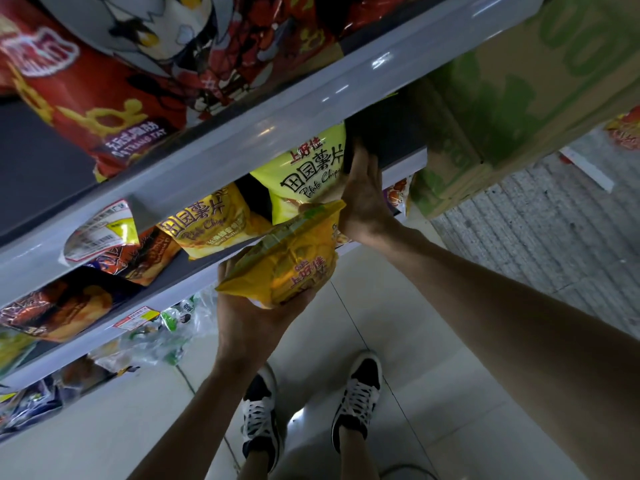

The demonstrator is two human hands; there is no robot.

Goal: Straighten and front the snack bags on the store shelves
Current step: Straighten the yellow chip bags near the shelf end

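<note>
My left hand (249,317) holds a yellow chip bag (291,261) from below, in front of the middle shelf. My right hand (363,195) reaches into that shelf with straight fingers pressed against the right side of an upright yellow-green chip bag (304,168). To the left of that bag, another yellow chip bag (211,223) leans on the same shelf. Beside it lie brown-orange snack bags (145,258), and one bag (100,230) shows its label side.
Large red snack bags (114,98) fill the shelf above, behind a grey shelf edge (242,133). A green cardboard box (502,98) stands to the right of the shelves. Lower shelves hold clear and dark bags (156,337). My shoes (311,410) stand on pale floor tiles.
</note>
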